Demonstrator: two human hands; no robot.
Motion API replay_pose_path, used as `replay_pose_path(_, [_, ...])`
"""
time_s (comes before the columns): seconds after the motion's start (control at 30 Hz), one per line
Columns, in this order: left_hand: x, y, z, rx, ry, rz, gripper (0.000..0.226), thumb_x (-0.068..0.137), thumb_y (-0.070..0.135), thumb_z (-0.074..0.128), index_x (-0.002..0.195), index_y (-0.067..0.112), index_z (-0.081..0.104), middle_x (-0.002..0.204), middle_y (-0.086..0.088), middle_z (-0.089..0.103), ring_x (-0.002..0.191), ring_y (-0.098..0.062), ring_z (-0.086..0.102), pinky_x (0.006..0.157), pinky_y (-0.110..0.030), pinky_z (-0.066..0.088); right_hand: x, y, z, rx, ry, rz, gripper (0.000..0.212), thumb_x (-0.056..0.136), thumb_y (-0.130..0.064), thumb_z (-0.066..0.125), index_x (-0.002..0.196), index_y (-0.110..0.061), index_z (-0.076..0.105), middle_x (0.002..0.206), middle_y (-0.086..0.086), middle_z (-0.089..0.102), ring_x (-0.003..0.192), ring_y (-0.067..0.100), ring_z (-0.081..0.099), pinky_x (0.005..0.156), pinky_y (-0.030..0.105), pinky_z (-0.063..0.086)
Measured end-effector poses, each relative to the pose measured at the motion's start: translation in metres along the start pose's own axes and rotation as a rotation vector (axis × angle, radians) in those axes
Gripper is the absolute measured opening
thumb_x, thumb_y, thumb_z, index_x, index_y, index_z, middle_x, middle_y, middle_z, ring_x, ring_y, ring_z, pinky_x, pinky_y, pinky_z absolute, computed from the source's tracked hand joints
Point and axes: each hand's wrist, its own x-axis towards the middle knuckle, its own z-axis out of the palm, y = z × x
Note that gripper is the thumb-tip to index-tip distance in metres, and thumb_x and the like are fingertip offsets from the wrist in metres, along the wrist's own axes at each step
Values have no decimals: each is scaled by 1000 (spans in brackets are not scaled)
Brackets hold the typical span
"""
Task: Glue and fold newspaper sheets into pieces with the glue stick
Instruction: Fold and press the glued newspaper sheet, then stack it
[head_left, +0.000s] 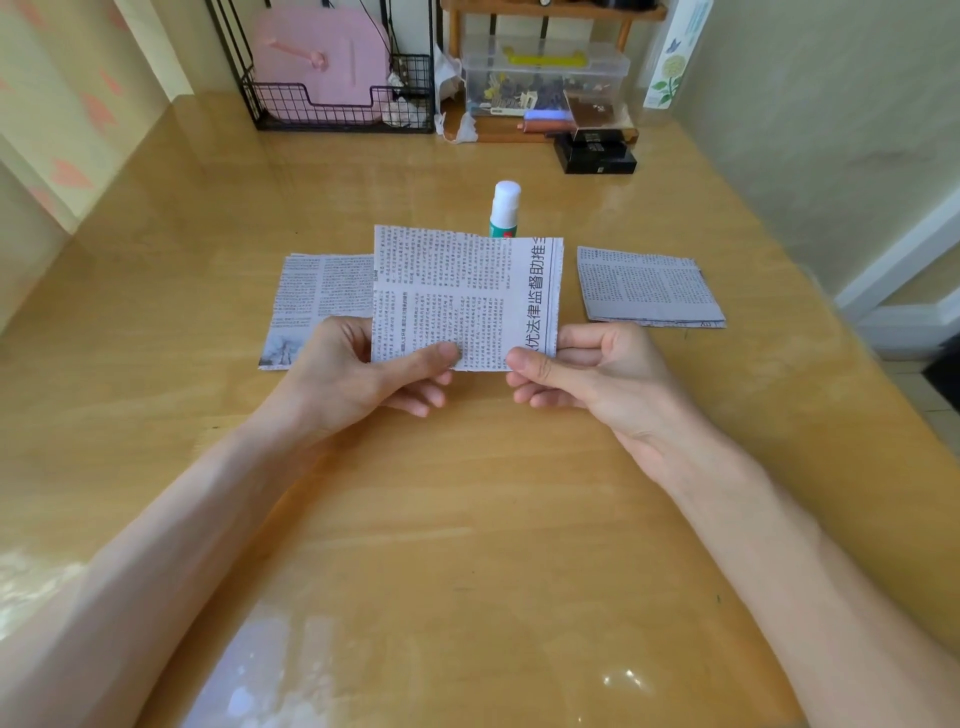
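I hold a folded newspaper piece (467, 291) upright above the wooden table (467, 519). My left hand (363, 374) pinches its lower left edge, thumb on the front. My right hand (582, 374) pinches its lower right corner. Behind the piece stands a capped glue stick (505, 208), white cap on top, its base hidden by the paper. A flat newspaper sheet (317, 291) lies to the left, partly covered by the held piece. A folded newspaper piece (649, 286) lies flat to the right.
At the back of the table stand a black wire rack (337, 111) holding a pink item, a clear plastic box (545, 78) on a wooden shelf, and small black boxes (595, 153). A wall runs along the right side.
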Motion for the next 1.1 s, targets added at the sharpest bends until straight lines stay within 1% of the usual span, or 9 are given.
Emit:
replay_pose_path(0.07, [0, 1, -1, -36, 12, -7, 33, 89, 40, 71, 100, 10, 79, 103, -3, 81, 86, -17, 78, 67, -24, 62, -1, -1, -2, -6, -28, 15, 24, 85, -13, 85, 103, 1, 78, 89, 16, 80, 75, 21, 77, 71, 23, 62])
replay_pose_path(0.13, [0, 2, -4, -70, 62, 26, 33, 92, 47, 66, 90, 18, 80, 106, -2, 81, 97, -15, 77, 74, -21, 60, -2, -2, -3, -25, -79, 30, 26, 85, -12, 84, 105, 2, 78, 90, 16, 80, 76, 20, 77, 71, 23, 61])
replay_pose_path(0.23, [2, -2, -6, -108, 158, 97, 27, 95, 33, 69, 100, 9, 79, 108, -8, 80, 103, -25, 77, 88, -34, 62, -4, -4, -2, -43, -116, 34, 28, 87, -18, 83, 109, -1, 77, 94, 13, 81, 80, 20, 77, 70, 24, 60])
replay_pose_path(0.4, [4, -9, -6, -54, 127, 100, 26, 90, 29, 73, 99, 5, 79, 104, -9, 80, 99, -26, 78, 85, -35, 63, -1, -5, -3, -48, -15, -31, 28, 96, -36, 73, 117, -17, 77, 107, 1, 81, 102, 15, 76, 65, 26, 57])
replay_pose_path(0.6, [2, -5, -2, -50, 91, 75, 36, 87, 38, 73, 97, 4, 79, 100, -11, 81, 95, -29, 78, 88, -43, 63, 6, 3, -6, -95, 92, -82, 18, 95, -30, 77, 99, -12, 78, 94, 2, 82, 77, 2, 67, 57, 17, 43])
replay_pose_path(0.73, [4, -6, -5, -38, 201, 110, 40, 90, 38, 75, 93, -1, 77, 95, -14, 80, 92, -33, 78, 94, -60, 58, 6, 4, -4, -70, 53, -65, 23, 94, -35, 76, 105, -14, 80, 97, 2, 82, 82, 7, 70, 61, 21, 46])
replay_pose_path(0.87, [7, -10, -5, -70, 245, 146, 45, 90, 44, 78, 83, 0, 75, 92, -13, 78, 87, -30, 73, 84, -49, 55, 6, 3, -7, -56, 50, -62, 18, 93, -26, 80, 104, -12, 79, 97, 4, 82, 84, 11, 74, 68, 23, 51])
replay_pose_path(1.03, [11, -8, 9, -22, 219, 256, 25, 91, 47, 70, 76, 28, 78, 74, 11, 70, 75, -6, 65, 71, -22, 53, 14, 2, -24, 35, 197, -65, 22, 95, -26, 78, 114, -15, 77, 105, 0, 82, 103, 16, 77, 102, 38, 57])
replay_pose_path(1.1, [15, -6, 14, 7, 248, 321, 17, 90, 43, 70, 92, 28, 78, 76, 8, 74, 75, -5, 69, 67, -18, 54, 18, 2, -35, 50, 250, -74, 26, 97, -29, 76, 118, -15, 76, 107, -1, 81, 105, 16, 77, 93, 34, 58])
